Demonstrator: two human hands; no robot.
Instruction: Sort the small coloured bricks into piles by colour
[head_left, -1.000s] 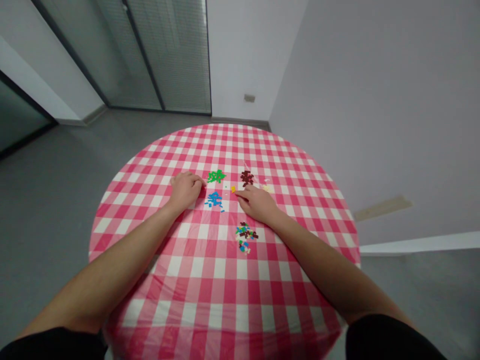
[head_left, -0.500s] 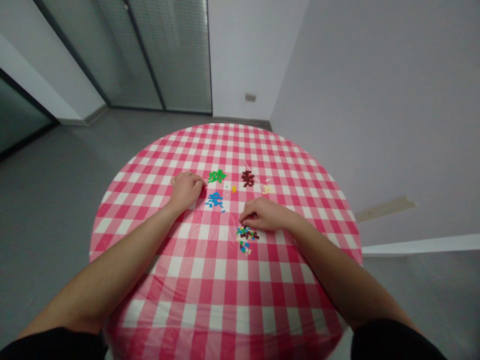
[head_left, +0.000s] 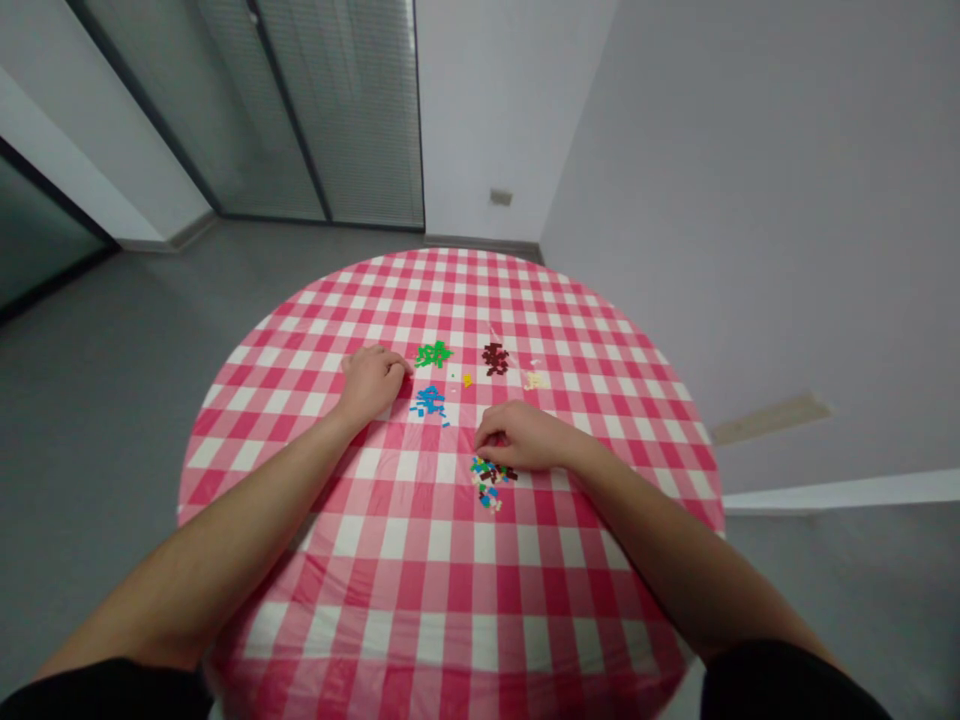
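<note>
My right hand (head_left: 521,435) is over the near edge of the table's middle, thumb and fingertips pinched together at the top of a mixed pile of small coloured pieces (head_left: 493,474). Whatever lies between those fingertips is hidden. The mixed pile shows blue, green, dark brown and pale bits. My left hand (head_left: 373,383) rests on the tablecloth, fingers loosely stretched, beside a green pile (head_left: 433,354) and holding nothing visible. Nearby are a blue pile (head_left: 429,401), a dark brown pile (head_left: 495,359), a few yellow pieces (head_left: 467,380) and some pale cream pieces (head_left: 534,380).
A red-and-white checked tablecloth (head_left: 405,580) covers the round table, wrinkled along its near side. Glass partitions (head_left: 360,120) stand beyond, and a pale wall (head_left: 750,220) rises at the right. Grey floor (head_left: 97,400) shows at the left.
My right hand has dipped slightly toward me, its fingertips coming down closer over the mixed pile. My left hand stays where it was.
</note>
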